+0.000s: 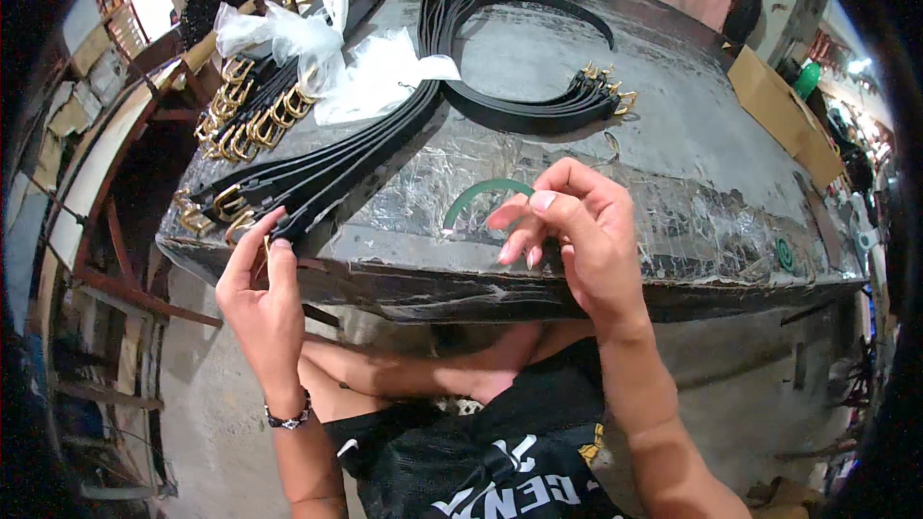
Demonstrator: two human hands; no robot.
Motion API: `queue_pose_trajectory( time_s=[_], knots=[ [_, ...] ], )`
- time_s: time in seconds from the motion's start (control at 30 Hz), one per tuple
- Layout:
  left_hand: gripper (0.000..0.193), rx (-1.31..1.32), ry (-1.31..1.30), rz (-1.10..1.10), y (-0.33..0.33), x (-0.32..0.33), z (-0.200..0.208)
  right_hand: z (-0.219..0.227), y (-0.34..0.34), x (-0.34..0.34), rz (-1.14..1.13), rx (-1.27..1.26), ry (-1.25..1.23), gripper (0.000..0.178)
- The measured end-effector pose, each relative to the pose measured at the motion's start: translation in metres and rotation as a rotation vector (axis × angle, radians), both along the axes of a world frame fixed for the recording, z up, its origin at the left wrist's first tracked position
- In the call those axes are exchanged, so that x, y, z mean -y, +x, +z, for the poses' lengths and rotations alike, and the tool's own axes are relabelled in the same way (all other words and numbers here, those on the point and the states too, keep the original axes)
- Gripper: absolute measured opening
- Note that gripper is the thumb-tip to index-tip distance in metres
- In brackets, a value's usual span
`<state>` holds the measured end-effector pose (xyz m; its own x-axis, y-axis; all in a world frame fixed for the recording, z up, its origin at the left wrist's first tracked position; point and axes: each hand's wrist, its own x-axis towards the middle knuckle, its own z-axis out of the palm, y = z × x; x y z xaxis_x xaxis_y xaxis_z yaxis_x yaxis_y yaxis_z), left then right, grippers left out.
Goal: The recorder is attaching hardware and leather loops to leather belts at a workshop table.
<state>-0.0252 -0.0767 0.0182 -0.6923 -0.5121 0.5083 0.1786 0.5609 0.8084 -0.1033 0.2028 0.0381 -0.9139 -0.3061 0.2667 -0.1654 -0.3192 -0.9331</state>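
Green strip (481, 186), held in the right hand (591, 226) above the counter (673, 183) near its front edge; it arches leftward, free end pointing down; flat, narrow, pale-tipped; left hand (258, 298) pinching the buckle end of black belts (356, 149), which run lower left to upper right; clear plastic bag (288, 34) beyond, contents indistinct.

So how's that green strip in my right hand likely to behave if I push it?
The green strip is probably flexible yet a bit springy, since it curves smoothly out from the right hand. It's likely light, being thin and narrow. It may swing when pushed, as its far end looks unheld.
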Motion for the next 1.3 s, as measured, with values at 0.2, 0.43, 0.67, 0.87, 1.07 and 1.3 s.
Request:
queue_pose_trajectory(
  time_s=[0.2,0.43,0.67,0.87,1.07,1.3],
  knots=[
    [0.027,-0.009,-0.549,0.132,-0.02,0.056,0.008,0.001,-0.001,-0.004,0.011,-0.008,0.03,0.011],
    [0.07,0.175,-0.532,-0.151,-0.011,0.099,0.031,0.002,0.018,-0.037,-0.129,-0.158,0.065,0.012],
    [0.111,0.381,-0.532,-0.325,0.012,0.107,0.053,0.022,0.002,-0.133,-0.402,-0.181,0.169,0.014],
    [0.081,0.198,-0.579,-0.432,0.033,0.03,0.119,0.003,-0.01,-0.163,-0.399,-0.081,0.229,0.015],
    [0.035,0.046,-0.668,-0.818,-0.074,-0.108,0.124,-0.007,-0.006,-0.175,-0.465,-0.076,0.129,0.015],
    [0.031,-0.136,-0.989,-0.765,-0.191,-0.203,0.062,-0.01,-0.009,-0.163,-0.539,-0.098,0.175,0.015]
  ],
)
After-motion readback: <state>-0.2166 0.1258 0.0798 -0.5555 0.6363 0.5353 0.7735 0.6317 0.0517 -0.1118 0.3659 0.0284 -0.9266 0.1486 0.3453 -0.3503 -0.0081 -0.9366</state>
